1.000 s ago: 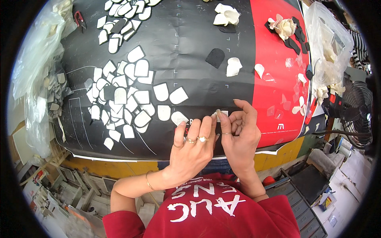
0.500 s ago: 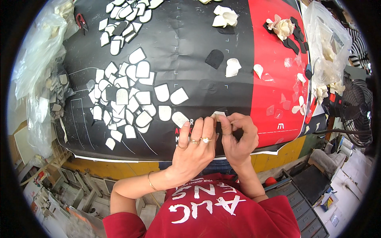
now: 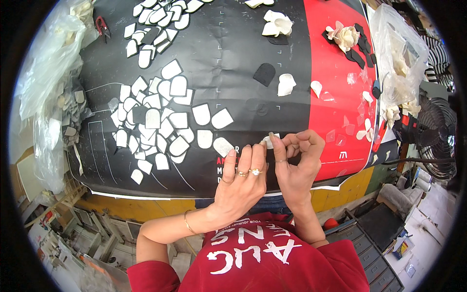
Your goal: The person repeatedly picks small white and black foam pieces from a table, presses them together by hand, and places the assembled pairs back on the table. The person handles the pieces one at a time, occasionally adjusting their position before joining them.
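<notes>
My left hand (image 3: 241, 182), with rings on its fingers and a bracelet at the wrist, lies over the near edge of the black sheet. Its fingertips close on a small white arched piece (image 3: 267, 141), mostly hidden behind the fingers. Thumb and forefinger of my right hand (image 3: 297, 163) pinch at the top of the same piece, while its other fingers curl. Just left of my left fingertips lies a loose white arched piece (image 3: 223, 147). A heap of white arched pieces with dark edges (image 3: 152, 118) spreads farther left.
A second pile (image 3: 158, 17) lies at the far left, with red-handled snips (image 3: 102, 28) beside it. White petals (image 3: 286, 84), a dark arched piece (image 3: 264, 74) and a cream fabric flower (image 3: 343, 36) rest farther back. Plastic bags (image 3: 400, 53) and a fan (image 3: 438, 131) stand right.
My right hand has shifted slightly right and up, and its fingers have opened out a little. The left hand has barely moved. The dark edge beside the held piece no longer shows.
</notes>
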Demonstrator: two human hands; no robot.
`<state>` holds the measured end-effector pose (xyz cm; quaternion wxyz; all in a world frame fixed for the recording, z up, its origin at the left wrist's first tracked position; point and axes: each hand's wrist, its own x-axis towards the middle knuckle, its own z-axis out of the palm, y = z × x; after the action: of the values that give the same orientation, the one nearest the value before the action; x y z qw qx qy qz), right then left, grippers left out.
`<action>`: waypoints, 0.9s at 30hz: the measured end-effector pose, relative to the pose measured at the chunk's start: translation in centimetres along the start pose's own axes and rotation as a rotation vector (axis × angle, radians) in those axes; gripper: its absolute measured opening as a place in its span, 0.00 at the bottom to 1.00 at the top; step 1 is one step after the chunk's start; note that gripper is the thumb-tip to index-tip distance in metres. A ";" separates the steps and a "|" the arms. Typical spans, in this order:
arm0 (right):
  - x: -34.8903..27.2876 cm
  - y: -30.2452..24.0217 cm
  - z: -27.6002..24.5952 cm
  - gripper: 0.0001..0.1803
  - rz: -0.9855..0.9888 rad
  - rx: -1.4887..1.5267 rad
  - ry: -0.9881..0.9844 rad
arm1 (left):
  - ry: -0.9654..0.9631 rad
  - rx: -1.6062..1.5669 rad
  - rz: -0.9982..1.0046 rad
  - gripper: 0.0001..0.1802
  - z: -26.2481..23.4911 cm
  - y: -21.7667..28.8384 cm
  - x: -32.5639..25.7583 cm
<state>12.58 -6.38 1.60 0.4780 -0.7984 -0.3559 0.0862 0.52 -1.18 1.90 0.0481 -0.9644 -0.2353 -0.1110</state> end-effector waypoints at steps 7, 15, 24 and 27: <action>0.0 -0.1 0.2 0.19 -0.014 -0.047 0.000 | -0.007 0.017 0.013 0.22 -0.1 0.0 0.0; 1.3 0.9 -1.5 0.19 0.076 -0.361 0.092 | -0.011 0.025 0.006 0.23 0.0 0.3 -0.1; 1.1 0.3 -0.5 0.30 0.085 -0.365 -0.017 | 0.009 0.030 -0.005 0.25 0.5 0.4 -0.2; 1.3 0.8 -0.2 0.26 0.048 -0.360 0.028 | -0.007 0.042 0.006 0.24 0.2 0.4 -0.2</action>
<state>14.00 -5.96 1.34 0.3303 -0.8805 -0.3395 0.0214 0.60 -1.57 1.64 0.0680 -0.9642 -0.2349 -0.1026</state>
